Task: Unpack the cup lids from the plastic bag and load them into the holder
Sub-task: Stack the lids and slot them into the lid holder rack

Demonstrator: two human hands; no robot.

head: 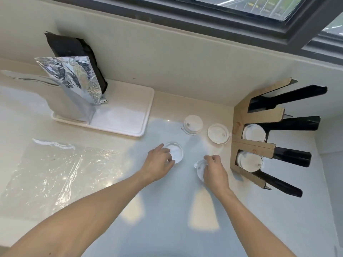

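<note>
**Both hands on loose lids, holder part-filled: slips and a nudged stack are the risks**

Right hand is curling over a clear lid on the worktop, fingertips pinching at its far rim; most of the lid is lying hidden under the palm. Left hand is reaching to a second clear lid, fingers half-closed around its near edge; whether it is actually gripping or only touching, I cannot tell.

Further out, two white lids are sitting loose: one behind the left hand, another just beside the wooden holder. The holder is already carrying lids in two slots, the middle stack and the lower stack; the top slot is looking empty. The plastic bag is lying flat and apparently emptied, well apart to the left.

Likely trouble, as I judge it:
- Thin, slick lids on a glossy surface are probably sliding away instead of lifting.
- Carrying one per hand is risking a drop.
- The right wrist is working close to the lower stack and could knock it.
- Clear and white lids could be getting mixed in one slot.
</note>
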